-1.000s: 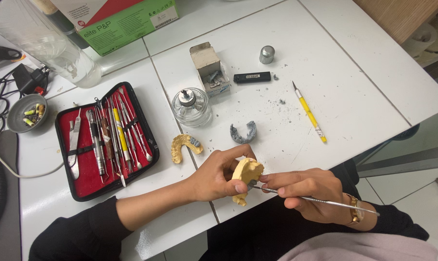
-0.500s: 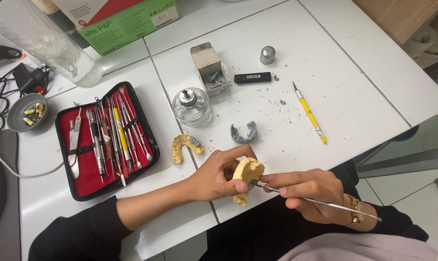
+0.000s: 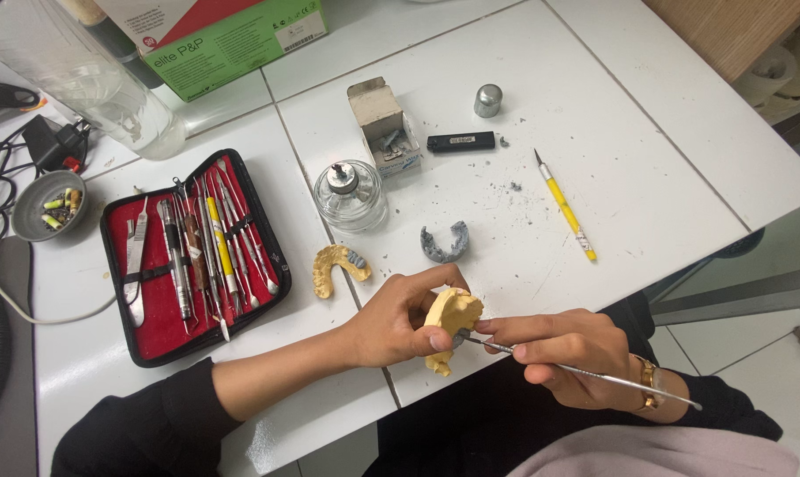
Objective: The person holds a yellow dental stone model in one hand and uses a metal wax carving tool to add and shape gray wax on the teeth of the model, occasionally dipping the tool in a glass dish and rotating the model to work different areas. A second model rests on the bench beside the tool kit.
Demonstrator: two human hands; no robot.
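**Small tool works on a yellow tooth model**

The pale yellow plaster tooth model [image 3: 451,318] is up off the white table [image 3: 665,141], just over its near edge. The left hand [image 3: 398,320] holds it, with fingers and thumb closed tight around it. The right hand [image 3: 563,353] is closed on a thin silver metal tool [image 3: 585,374], held like a pen. The tip of the tool touches a small grey lump on the side of the model, near the left thumb.

It looks like the step in hand is shaping or picking at that grey bit with the tool tip. The next move likely calls for small, slow pushes, with the left hand keeping the model very steady so the tip does not slip.

On the table just beyond the hands lie a second yellow curved plaster piece [image 3: 336,267] and a grey curved wax-like piece [image 3: 444,242], a little apart from each other. Behind them stands a small round glass burner [image 3: 350,195]. To the left lies an open black case with red lining [image 3: 188,256], full of metal tools in a row. To the right lies a yellow pen-shaped knife [image 3: 565,206]. Farther back are a small open cardboard box [image 3: 381,119], a black lighter [image 3: 461,141] and a small silver metal cap [image 3: 487,100]. Grey crumbs dot the table.
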